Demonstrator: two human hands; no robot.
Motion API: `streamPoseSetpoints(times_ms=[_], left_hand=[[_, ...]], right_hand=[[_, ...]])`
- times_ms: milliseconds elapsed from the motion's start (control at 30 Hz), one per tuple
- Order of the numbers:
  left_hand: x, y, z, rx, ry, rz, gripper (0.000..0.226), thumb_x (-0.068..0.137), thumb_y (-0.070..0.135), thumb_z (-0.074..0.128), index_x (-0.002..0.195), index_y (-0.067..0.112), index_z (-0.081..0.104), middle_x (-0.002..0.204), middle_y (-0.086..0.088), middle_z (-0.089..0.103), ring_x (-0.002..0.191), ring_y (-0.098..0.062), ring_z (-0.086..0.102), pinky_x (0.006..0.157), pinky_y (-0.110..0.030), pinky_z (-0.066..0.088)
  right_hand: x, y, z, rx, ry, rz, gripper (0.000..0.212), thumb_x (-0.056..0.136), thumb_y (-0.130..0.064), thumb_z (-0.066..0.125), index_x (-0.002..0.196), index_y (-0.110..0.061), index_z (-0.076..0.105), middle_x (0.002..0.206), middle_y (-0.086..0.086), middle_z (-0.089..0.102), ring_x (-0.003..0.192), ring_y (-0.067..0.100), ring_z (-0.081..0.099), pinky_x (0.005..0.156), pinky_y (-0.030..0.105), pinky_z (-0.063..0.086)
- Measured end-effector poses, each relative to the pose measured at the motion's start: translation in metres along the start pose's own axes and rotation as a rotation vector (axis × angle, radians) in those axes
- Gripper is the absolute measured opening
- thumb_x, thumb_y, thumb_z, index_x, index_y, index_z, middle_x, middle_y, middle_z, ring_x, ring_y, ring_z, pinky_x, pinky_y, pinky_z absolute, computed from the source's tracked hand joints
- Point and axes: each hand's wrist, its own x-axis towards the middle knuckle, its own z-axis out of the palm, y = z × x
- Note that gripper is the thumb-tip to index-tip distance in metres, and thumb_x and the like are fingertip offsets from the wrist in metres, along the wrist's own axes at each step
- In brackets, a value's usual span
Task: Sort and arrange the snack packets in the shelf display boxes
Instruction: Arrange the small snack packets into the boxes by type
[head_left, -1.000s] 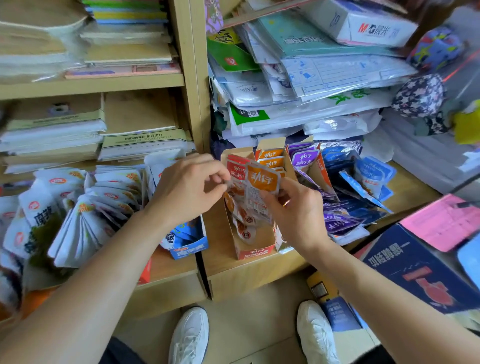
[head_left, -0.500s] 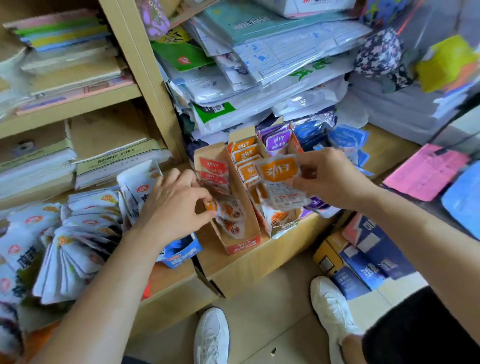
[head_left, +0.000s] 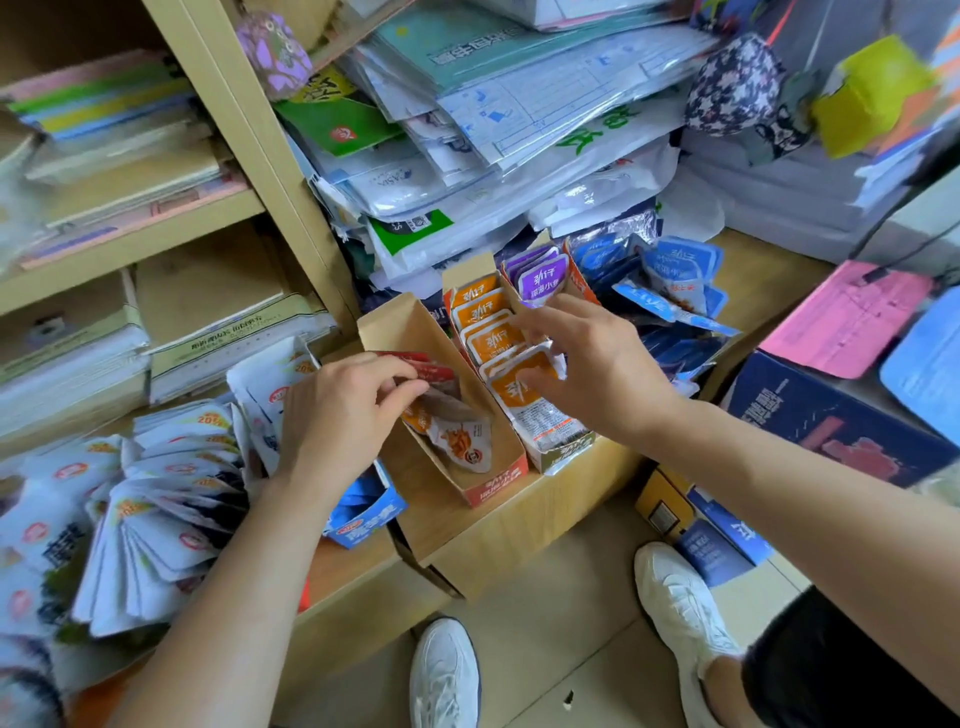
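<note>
On the lower wooden shelf (head_left: 519, 535), located the left hand (head_left: 340, 415) at the left display box (head_left: 498, 477), fingers curled, thumb and fingertips pinching the tops of the red-topped snack packets (head_left: 460, 439) leaning inside it. Located the right hand (head_left: 597, 374) over the middle display box (head_left: 563, 453), which stood just beside the left one. Recorded its fingers as straight and spread wide, gripping nothing, with the thumb resting on the front packet of the orange snack packets (head_left: 493, 340) filed upright in that box. Could not confirm contact for the other fingertips. Noted purple snack packets (head_left: 543, 278) upright in the third display box (head_left: 579, 286) just behind the right hand, and blue snack packets (head_left: 670, 275) heaped loose to the right of that box. Noted white packets (head_left: 166, 499) fanned out left of the left forearm, beside a small blue carton (head_left: 369, 512) under the wrist.
</note>
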Motion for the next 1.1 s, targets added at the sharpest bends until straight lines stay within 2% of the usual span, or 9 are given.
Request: streamPoseSetpoints(times_ms=[133, 233, 300, 433, 567, 700, 833, 1000, 1100], left_hand=[[0.001, -0.001, 0.002, -0.170, 0.026, -0.010, 0.015, 0.087, 0.039, 0.075, 0.093, 0.026, 0.079, 0.076, 0.014, 0.068, 0.065, -0.004, 0.060, 0.056, -0.029, 0.053], [0.000, 0.001, 0.000, -0.314, 0.037, -0.008, 0.015, 0.086, 0.039, 0.074, 0.091, 0.026, 0.079, 0.075, 0.015, 0.066, 0.062, 0.000, 0.057, 0.055, -0.021, 0.042], [-0.001, 0.001, 0.000, -0.366, 0.025, -0.026, 0.014, 0.085, 0.041, 0.073, 0.093, 0.031, 0.079, 0.077, 0.017, 0.065, 0.067, -0.003, 0.059, 0.057, -0.026, 0.045], [-0.003, -0.008, -0.002, -0.438, -0.120, -0.042, 0.022, 0.092, 0.031, 0.070, 0.112, 0.038, 0.068, 0.090, 0.022, 0.073, 0.091, 0.000, 0.064, 0.079, -0.033, 0.052], [-0.007, -0.014, -0.008, -0.192, -0.207, 0.059, 0.036, 0.086, 0.024, 0.075, 0.112, 0.035, 0.051, 0.105, 0.026, 0.072, 0.111, -0.004, 0.055, 0.097, -0.039, 0.041], [-0.007, -0.015, -0.008, -0.053, -0.208, 0.122, 0.035, 0.083, 0.021, 0.075, 0.104, 0.032, 0.050, 0.106, 0.021, 0.069, 0.108, -0.006, 0.049, 0.097, -0.044, 0.041], [-0.009, -0.019, -0.005, 0.056, -0.346, 0.061, 0.043, 0.088, 0.039, 0.073, 0.127, 0.046, 0.059, 0.126, 0.017, 0.054, 0.120, -0.016, 0.039, 0.106, -0.042, 0.036], [-0.006, -0.017, 0.000, 0.072, -0.256, 0.205, 0.012, 0.086, 0.035, 0.076, 0.096, 0.040, 0.077, 0.098, 0.024, 0.068, 0.101, -0.013, 0.042, 0.087, -0.033, 0.024], [-0.004, -0.017, -0.003, -0.022, -0.217, 0.210, 0.012, 0.078, 0.031, 0.083, 0.085, 0.038, 0.078, 0.088, 0.023, 0.068, 0.092, -0.011, 0.044, 0.085, -0.036, 0.031]], right_hand=[[-0.003, -0.012, 0.013, 0.085, -0.047, -0.024, 0.036, 0.079, -0.026, 0.083, 0.109, -0.010, 0.072, 0.100, 0.002, 0.065, 0.084, 0.014, 0.059, 0.070, 0.040, 0.055], [0.001, -0.021, 0.029, 0.091, -0.100, -0.019, 0.041, 0.080, -0.037, 0.081, 0.112, -0.014, 0.073, 0.095, 0.000, 0.064, 0.085, 0.016, 0.056, 0.071, 0.036, 0.052], [0.004, -0.026, 0.040, 0.061, -0.096, -0.029, 0.037, 0.081, -0.040, 0.080, 0.110, -0.018, 0.074, 0.090, -0.003, 0.064, 0.085, 0.015, 0.050, 0.070, 0.032, 0.046], [0.010, -0.032, 0.054, -0.004, -0.083, 0.044, 0.010, 0.087, -0.029, 0.070, 0.085, -0.019, 0.074, 0.074, -0.004, 0.064, 0.081, 0.020, 0.047, 0.059, 0.040, 0.048], [0.014, -0.026, 0.057, 0.029, -0.038, 0.117, 0.011, 0.085, -0.024, 0.064, 0.089, -0.024, 0.074, 0.074, 0.003, 0.066, 0.070, 0.025, 0.058, 0.060, 0.042, 0.051], [0.012, -0.024, 0.056, 0.055, -0.021, 0.135, 0.010, 0.090, -0.023, 0.063, 0.086, -0.020, 0.071, 0.072, 0.002, 0.068, 0.063, 0.023, 0.061, 0.056, 0.041, 0.053], [0.018, -0.018, 0.055, 0.071, 0.026, 0.191, 0.016, 0.093, -0.023, 0.059, 0.087, -0.012, 0.069, 0.075, 0.005, 0.070, 0.063, 0.022, 0.063, 0.056, 0.041, 0.055], [0.019, -0.024, 0.051, 0.091, 0.060, 0.209, 0.009, 0.093, -0.019, 0.063, 0.089, -0.014, 0.070, 0.076, -0.002, 0.071, 0.057, 0.009, 0.058, 0.051, 0.028, 0.051], [0.020, -0.023, 0.049, 0.125, 0.052, 0.216, 0.010, 0.092, -0.017, 0.065, 0.098, -0.016, 0.073, 0.078, -0.003, 0.071, 0.056, 0.004, 0.055, 0.051, 0.022, 0.046]])
